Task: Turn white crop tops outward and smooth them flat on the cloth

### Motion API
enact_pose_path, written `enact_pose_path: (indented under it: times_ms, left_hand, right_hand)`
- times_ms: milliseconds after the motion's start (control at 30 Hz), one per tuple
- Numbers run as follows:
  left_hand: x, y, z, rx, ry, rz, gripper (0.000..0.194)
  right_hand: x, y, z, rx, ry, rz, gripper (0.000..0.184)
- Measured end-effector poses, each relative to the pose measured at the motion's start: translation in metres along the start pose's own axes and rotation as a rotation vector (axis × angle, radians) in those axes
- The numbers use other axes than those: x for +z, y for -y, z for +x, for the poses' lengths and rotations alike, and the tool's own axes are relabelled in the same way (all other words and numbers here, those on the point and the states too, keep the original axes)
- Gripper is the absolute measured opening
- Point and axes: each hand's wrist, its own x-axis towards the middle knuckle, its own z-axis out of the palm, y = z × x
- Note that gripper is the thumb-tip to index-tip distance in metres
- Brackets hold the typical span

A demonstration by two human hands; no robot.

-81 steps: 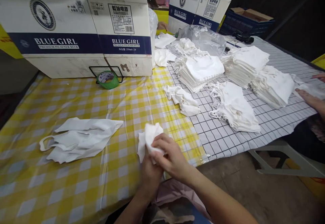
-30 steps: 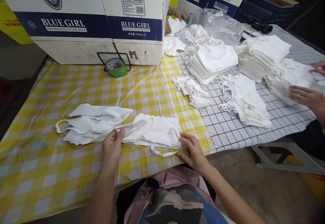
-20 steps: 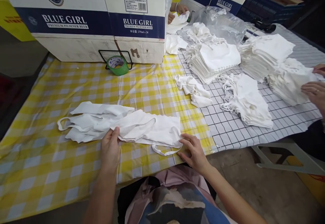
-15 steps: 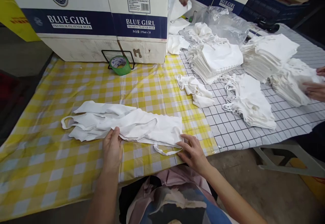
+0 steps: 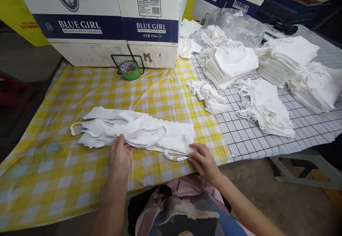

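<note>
A flat white cloth mask (image 5: 162,136) with ear loops lies on the yellow checked tablecloth (image 5: 66,172), overlapping a few other white masks (image 5: 101,127) to its left. My left hand (image 5: 120,155) rests on the mask's left lower edge, fingers stretched flat. At the mask's right lower corner my right hand (image 5: 204,161) lies with its fingers extended, touching the edge near the loose ear loop (image 5: 173,157).
Large Blue Girl beer cartons (image 5: 107,22) stand at the back, a green tape roll (image 5: 129,70) in front of them. Several stacks of white masks (image 5: 232,65) and a crumpled one (image 5: 210,97) cover the grid-patterned cloth (image 5: 267,143) on the right, with a plastic bag (image 5: 235,24) behind.
The folded mask was spread out flat and slid left over the other masks. Both my hands now press its ends. The other person's hands at the right edge have gone from view.
</note>
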Motion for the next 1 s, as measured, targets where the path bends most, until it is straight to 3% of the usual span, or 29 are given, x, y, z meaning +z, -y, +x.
enact_pose_path:
  times_ms: [300, 567, 667, 733, 800, 933, 967, 1000]
  left_hand:
    - [-0.001, -0.003, 0.005, -0.051, -0.014, -0.022, 0.010]
    - [0.002, -0.001, -0.001, 0.008, -0.030, 0.010, 0.014]
    - [0.006, 0.001, -0.013, 0.105, -0.047, 0.099, 0.019]
    - [0.012, 0.003, -0.028, 0.254, -0.016, 0.329, 0.023]
    - [0.019, 0.006, -0.046, 0.449, 0.182, 0.660, 0.023]
    - [0.028, 0.017, -0.077, 0.845, 0.921, 1.100, 0.025]
    - [0.027, 0.020, -0.082, 0.912, 1.021, 1.135, 0.027]
    - [0.025, 0.023, -0.085, 0.955, 1.049, 1.150, 0.029]
  right_hand:
    - [0.003, 0.001, 0.009, 0.064, -0.100, 0.136, 0.010]
    - [0.011, 0.008, 0.029, 0.108, -0.171, 0.194, 0.010]
    - [0.013, 0.008, 0.036, 0.134, -0.190, 0.171, 0.010]
    - [0.013, 0.006, 0.040, 0.161, -0.177, 0.135, 0.009]
    - [0.014, 0.005, 0.044, 0.192, -0.151, 0.073, 0.009]
    - [0.013, 0.002, 0.048, 0.244, -0.145, 0.021, 0.006]
    - [0.012, 0.001, 0.048, 0.258, -0.159, 0.045, 0.006]
    - [0.011, 0.001, 0.047, 0.273, -0.175, 0.078, 0.009]
